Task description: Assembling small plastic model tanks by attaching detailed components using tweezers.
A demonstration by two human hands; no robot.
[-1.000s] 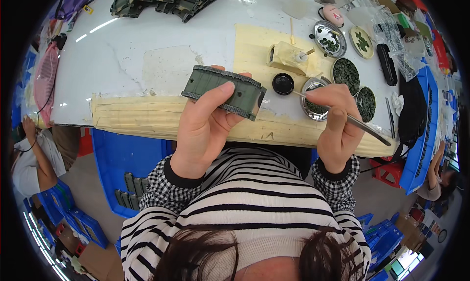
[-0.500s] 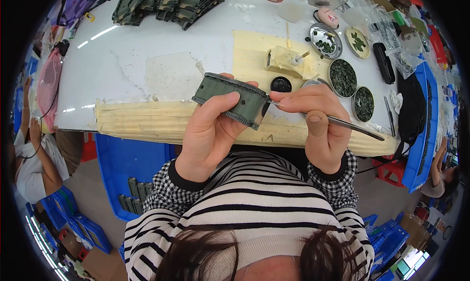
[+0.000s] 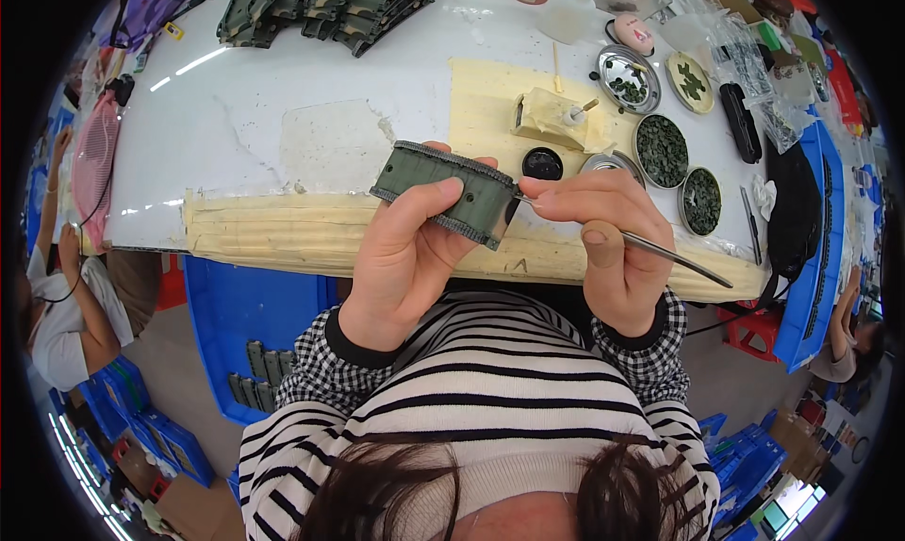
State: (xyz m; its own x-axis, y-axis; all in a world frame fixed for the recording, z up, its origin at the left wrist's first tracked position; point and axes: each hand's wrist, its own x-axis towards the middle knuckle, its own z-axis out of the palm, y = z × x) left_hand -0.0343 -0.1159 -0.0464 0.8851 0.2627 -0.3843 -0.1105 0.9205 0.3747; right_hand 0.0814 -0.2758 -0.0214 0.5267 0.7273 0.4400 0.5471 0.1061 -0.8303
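Olive-green tank hull (image 3: 443, 190) (dk tracks); blk-wht striped top (image 3: 490, 390).

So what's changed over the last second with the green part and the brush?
The right hand has come up from the round tins and brought the brush tip to the end of the green part. The left hand has tilted the part a little. Nothing was let go; the tins and the stack of green parts stayed put.
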